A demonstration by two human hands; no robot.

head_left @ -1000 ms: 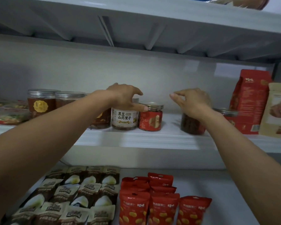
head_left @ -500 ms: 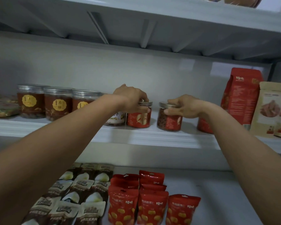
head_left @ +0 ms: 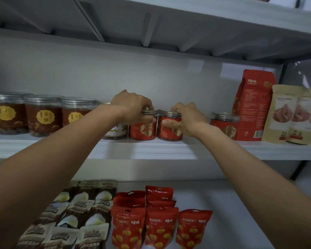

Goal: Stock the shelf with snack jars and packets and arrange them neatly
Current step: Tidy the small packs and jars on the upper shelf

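Two small red-labelled jars stand side by side on the middle shelf (head_left: 151, 150). My left hand (head_left: 133, 106) grips the lid of the left red jar (head_left: 143, 131). My right hand (head_left: 185, 119) wraps around the right red jar (head_left: 166, 131), thumb across its label. The two jars touch or nearly touch. A white-labelled jar (head_left: 116, 131) stands just left of them, half hidden behind my left wrist. A third red jar (head_left: 223, 124) stands apart to the right.
Three large brown jars (head_left: 43, 115) with gold labels line the shelf's left. A tall red bag (head_left: 251, 105) and beige pouches (head_left: 293, 115) stand at the right. On the lower shelf lie brown-and-cream packets (head_left: 83, 212) and red packets (head_left: 147, 225).
My right hand has slid its red jar leftward until it sits against the jar under my left hand. The view has shifted slightly.
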